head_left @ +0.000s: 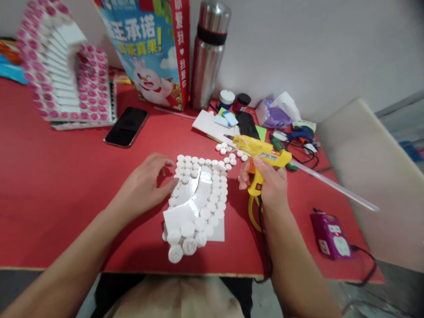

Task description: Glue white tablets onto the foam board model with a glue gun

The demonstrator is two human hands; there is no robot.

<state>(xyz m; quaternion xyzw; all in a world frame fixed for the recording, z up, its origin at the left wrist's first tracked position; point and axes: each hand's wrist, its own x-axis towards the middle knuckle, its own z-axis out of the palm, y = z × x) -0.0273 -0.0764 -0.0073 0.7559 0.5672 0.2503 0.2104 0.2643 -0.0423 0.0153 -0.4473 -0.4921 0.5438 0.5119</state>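
In my right hand [266,179] is a yellow hot glue gun [261,148], its nozzle pointing left and a clear glue stick [334,183] sticking out of its back end. My left hand [149,183] is at the left edge of a white board craft [188,194], thumb and fingers apart, with nothing visible between them. Rows of small white rolled rosettes [215,190] cover the craft's borders around a bare, glossy curved strip. Larger rosettes [188,245] cluster at its near end. Several loose rosettes [232,157] lie beyond its far right corner.
A pink-and-white rosette craft [94,104], phone [126,127], printed bag [149,57] and steel flask [210,57] stand or lie behind. Small jars [226,99], a tissue pack [274,112] and tools [303,134] crowd the back right. A purple power adapter [331,236] lies right.
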